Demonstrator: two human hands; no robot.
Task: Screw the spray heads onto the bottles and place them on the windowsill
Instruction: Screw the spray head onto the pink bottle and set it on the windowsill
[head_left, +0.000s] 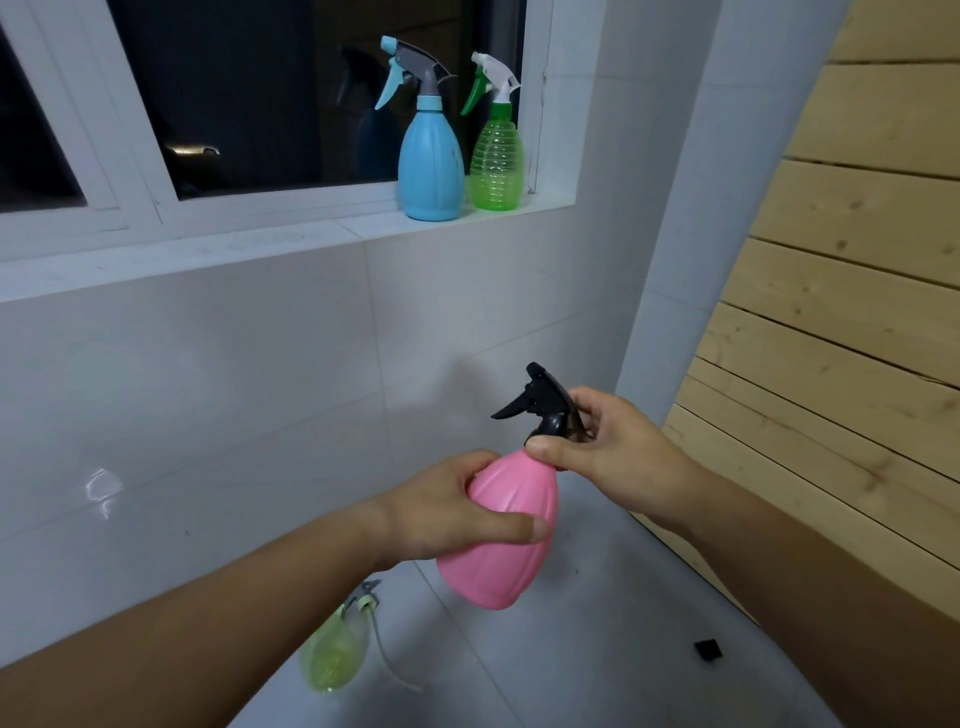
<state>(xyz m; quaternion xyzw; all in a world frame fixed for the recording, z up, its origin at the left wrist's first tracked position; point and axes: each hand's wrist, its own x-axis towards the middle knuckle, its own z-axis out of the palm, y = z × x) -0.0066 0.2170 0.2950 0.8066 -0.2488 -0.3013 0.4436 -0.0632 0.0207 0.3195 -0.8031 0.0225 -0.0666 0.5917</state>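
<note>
My left hand (441, 506) is wrapped around the body of a pink bottle (511, 551), held tilted in mid-air. A black spray head (543, 402) sits on its neck, and my right hand (608, 457) pinches that head at the collar. On the white windowsill (291, 241) a blue bottle (430, 161) with a grey and blue spray head stands upright. Beside it on the right stands a clear green bottle (496, 156) with a white and green head. A yellow-green bottle (332, 657) lies on the floor below my left arm, a spray head with a tube (371, 610) beside it.
White tiled wall runs under the dark window (249, 88). A wooden slatted panel (852, 322) fills the right side. A small black object (708, 649) lies on the grey floor (597, 665).
</note>
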